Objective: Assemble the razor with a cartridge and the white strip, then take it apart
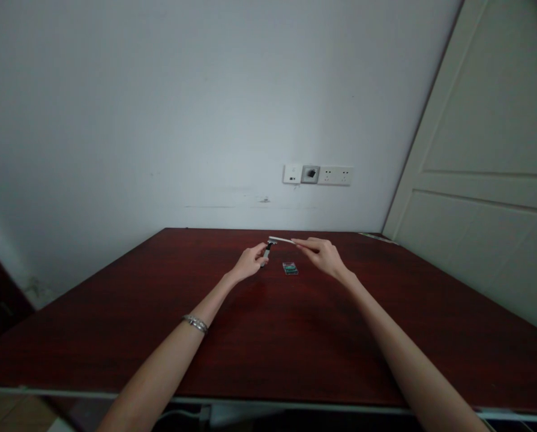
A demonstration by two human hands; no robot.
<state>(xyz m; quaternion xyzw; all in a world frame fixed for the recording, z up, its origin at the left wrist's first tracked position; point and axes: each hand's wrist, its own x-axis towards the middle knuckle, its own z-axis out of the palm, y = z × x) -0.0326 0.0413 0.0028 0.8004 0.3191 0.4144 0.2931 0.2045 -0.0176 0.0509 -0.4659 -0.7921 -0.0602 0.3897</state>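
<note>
My left hand (pixel 247 264) is closed around the handle of a razor (pixel 267 252), which stands head up with a grey grip and a dark neck. My right hand (pixel 324 254) pinches one end of a slim white stick (pixel 283 240), possibly a small brush. The stick lies nearly level, and its far end meets the razor's head; whether it has bristles is too small to tell. On the table below, between both hands, lies a small clear box (pixel 290 269) with something green inside. Neither hand touches it.
The dark red wooden table (pixel 268 348) reaches back to a white wall with sockets (pixel 335 175). A pale panelled door (pixel 484 156) borders the right side. A flat strip (pixel 377 238) lies at the table's far right corner. A silver bracelet (pixel 196 324) circles my left wrist.
</note>
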